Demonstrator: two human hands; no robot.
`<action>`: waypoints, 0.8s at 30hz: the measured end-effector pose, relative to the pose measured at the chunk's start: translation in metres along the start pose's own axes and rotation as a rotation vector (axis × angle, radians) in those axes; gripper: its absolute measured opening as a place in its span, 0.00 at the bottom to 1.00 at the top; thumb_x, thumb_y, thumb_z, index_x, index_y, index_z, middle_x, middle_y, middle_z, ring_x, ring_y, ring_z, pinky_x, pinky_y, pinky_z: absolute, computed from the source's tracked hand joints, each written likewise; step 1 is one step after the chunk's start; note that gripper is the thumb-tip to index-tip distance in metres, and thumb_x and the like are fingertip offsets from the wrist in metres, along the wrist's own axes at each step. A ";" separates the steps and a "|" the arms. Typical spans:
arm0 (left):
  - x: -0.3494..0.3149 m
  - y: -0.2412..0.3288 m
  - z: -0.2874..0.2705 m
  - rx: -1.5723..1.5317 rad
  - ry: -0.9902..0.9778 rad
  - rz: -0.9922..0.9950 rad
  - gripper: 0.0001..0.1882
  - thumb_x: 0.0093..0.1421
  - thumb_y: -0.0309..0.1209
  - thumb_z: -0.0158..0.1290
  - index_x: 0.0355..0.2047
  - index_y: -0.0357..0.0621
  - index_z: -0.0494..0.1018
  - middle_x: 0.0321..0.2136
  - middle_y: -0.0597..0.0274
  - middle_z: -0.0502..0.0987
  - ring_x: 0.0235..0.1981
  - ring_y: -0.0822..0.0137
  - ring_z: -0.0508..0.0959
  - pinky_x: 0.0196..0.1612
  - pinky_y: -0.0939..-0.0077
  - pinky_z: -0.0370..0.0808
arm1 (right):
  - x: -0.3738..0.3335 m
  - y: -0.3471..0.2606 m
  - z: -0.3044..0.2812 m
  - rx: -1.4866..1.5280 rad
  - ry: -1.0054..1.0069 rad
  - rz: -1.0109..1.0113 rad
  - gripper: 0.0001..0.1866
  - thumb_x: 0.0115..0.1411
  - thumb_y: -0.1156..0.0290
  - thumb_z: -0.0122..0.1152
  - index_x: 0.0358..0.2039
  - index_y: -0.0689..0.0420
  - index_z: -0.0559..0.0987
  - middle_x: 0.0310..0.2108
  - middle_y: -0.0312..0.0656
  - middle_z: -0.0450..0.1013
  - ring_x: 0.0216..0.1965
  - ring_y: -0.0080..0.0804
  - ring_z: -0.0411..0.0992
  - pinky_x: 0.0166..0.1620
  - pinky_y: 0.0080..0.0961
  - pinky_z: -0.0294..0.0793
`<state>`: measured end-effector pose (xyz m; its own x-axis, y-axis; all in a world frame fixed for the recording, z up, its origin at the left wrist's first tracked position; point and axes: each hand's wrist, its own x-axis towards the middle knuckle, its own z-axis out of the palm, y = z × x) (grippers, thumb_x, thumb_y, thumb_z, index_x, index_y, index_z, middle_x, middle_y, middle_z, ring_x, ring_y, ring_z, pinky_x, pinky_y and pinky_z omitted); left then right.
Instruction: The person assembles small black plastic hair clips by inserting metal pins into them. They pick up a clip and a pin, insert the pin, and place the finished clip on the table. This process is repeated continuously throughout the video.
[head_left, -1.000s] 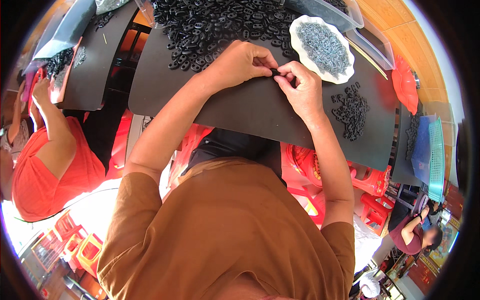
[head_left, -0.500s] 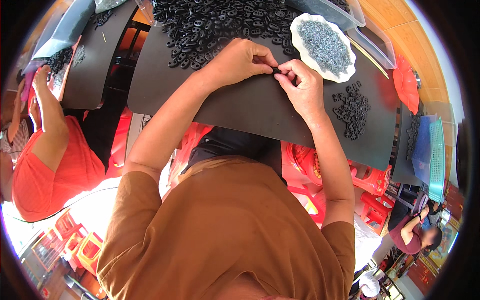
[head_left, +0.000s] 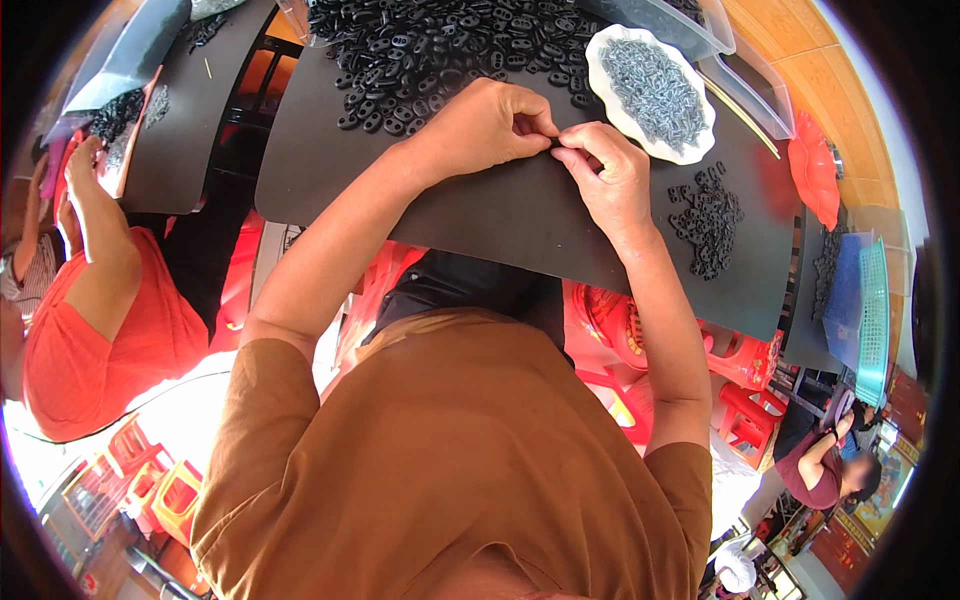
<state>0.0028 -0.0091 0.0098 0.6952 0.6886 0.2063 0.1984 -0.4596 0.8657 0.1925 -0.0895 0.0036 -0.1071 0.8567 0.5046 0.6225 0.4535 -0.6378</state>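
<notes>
Above the dark table, my left hand and my right hand meet fingertip to fingertip. Both are closed in a pinch on a small black piece, mostly hidden by the fingers. Just beyond them spreads a big heap of black oval pieces with holes. A white scalloped dish full of small silvery pins stands beyond my right hand. To the right of that hand lies a loose pile of finished-looking small black pieces.
Clear plastic bins and a red scalloped dish line the right side. A turquoise basket sits farther right. At left, another person in red sits by a second dark table. Red stools stand below.
Both hands stay together in nearly the same place, with only slight finger movement around the small black piece. The view has shifted a little.
</notes>
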 end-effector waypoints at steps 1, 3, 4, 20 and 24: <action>0.000 0.003 -0.001 0.014 0.002 0.015 0.05 0.54 0.24 0.62 0.32 0.39 0.81 0.25 0.64 0.81 0.28 0.76 0.79 0.34 0.80 0.77 | 0.000 -0.001 0.000 0.015 -0.001 0.009 0.10 0.49 0.83 0.70 0.30 0.60 0.77 0.27 0.40 0.75 0.23 0.32 0.72 0.27 0.26 0.71; 0.000 0.004 -0.001 0.029 0.006 0.034 0.04 0.54 0.24 0.62 0.31 0.39 0.80 0.25 0.64 0.81 0.27 0.75 0.79 0.34 0.80 0.77 | 0.000 -0.001 0.000 0.033 -0.003 0.014 0.10 0.49 0.83 0.69 0.30 0.61 0.77 0.27 0.40 0.75 0.23 0.32 0.72 0.27 0.26 0.71; 0.000 0.003 0.000 0.030 0.008 0.038 0.04 0.53 0.23 0.62 0.31 0.39 0.80 0.25 0.64 0.81 0.27 0.74 0.79 0.34 0.79 0.77 | 0.000 0.000 0.000 0.037 -0.005 0.009 0.09 0.49 0.83 0.69 0.30 0.61 0.77 0.27 0.40 0.75 0.23 0.31 0.72 0.27 0.25 0.71; 0.001 -0.004 0.000 0.055 0.003 0.111 0.05 0.52 0.22 0.62 0.31 0.38 0.80 0.26 0.61 0.80 0.28 0.67 0.80 0.33 0.76 0.76 | 0.001 -0.004 0.001 0.053 -0.021 0.029 0.08 0.49 0.85 0.68 0.28 0.62 0.77 0.28 0.39 0.76 0.29 0.33 0.75 0.30 0.26 0.75; 0.001 -0.006 0.001 0.054 0.004 0.131 0.05 0.52 0.22 0.62 0.30 0.38 0.80 0.26 0.61 0.79 0.27 0.67 0.80 0.33 0.76 0.76 | 0.001 -0.003 0.002 0.067 -0.016 0.032 0.09 0.49 0.86 0.67 0.27 0.62 0.77 0.28 0.40 0.76 0.29 0.36 0.75 0.32 0.28 0.75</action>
<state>0.0028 -0.0059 0.0040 0.7152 0.6225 0.3177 0.1427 -0.5751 0.8055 0.1893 -0.0898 0.0044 -0.1010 0.8745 0.4744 0.5728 0.4410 -0.6909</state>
